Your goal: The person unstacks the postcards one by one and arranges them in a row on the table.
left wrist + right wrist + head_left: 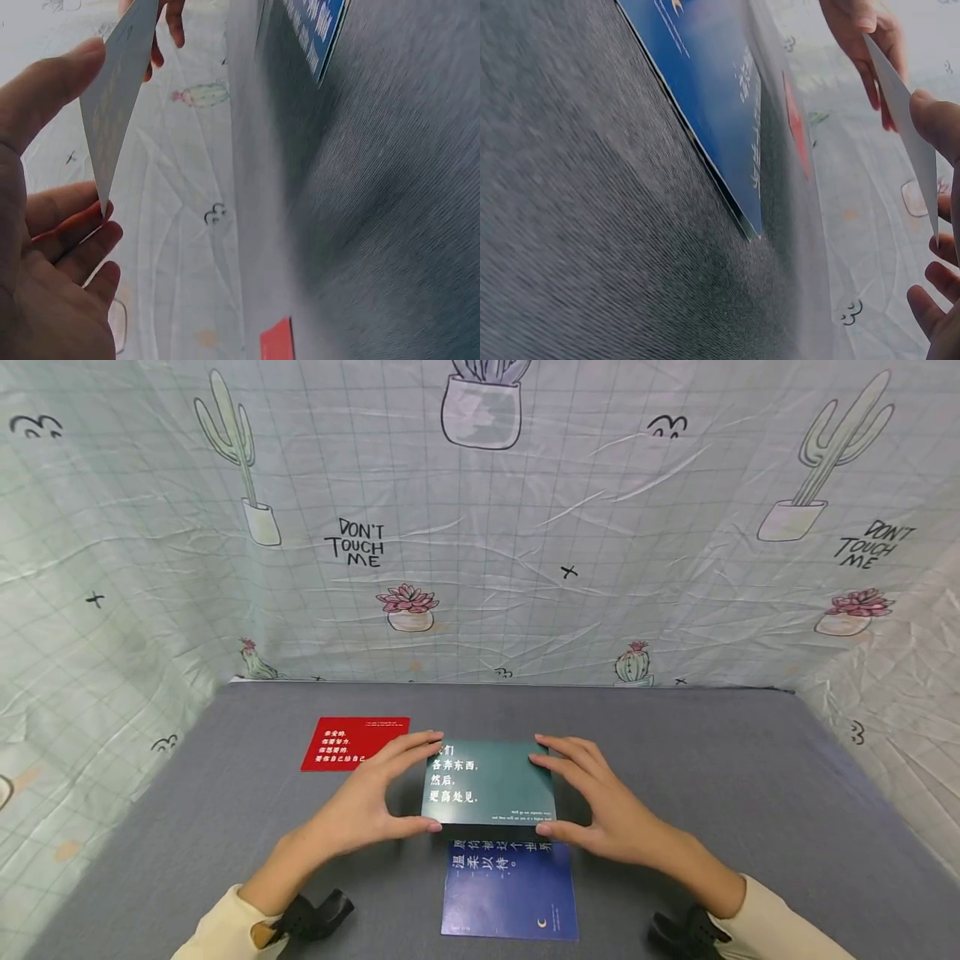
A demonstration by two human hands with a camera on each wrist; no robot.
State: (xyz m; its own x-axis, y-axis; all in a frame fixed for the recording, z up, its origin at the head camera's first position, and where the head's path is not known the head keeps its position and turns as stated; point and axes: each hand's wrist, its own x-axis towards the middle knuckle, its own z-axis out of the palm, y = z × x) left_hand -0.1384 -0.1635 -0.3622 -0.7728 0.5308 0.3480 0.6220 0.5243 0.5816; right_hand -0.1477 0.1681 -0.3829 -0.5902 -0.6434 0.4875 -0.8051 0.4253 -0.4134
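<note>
A green card (491,781) with white printed characters is held up off the table between both hands. My left hand (367,793) pinches its left side, thumb at the near corner and fingertips at the far corner. At the opposite side my right hand (607,797) holds it the same way. From the left wrist, the card's pale underside (116,105) shows, raised above the tabletop. Below and nearer to me lies a blue card (510,897) with white characters and a small moon, its far part hidden by the green one. In the right wrist view the blue card's edge (697,150) looks thick.
A red card (348,747) with white text lies at the left, its right corner partly behind my left hand. Grey cloth covers the table (675,752). Patterned fabric (487,527) with cacti hangs at the back and sides. Black straps (311,918) sit on both wrists.
</note>
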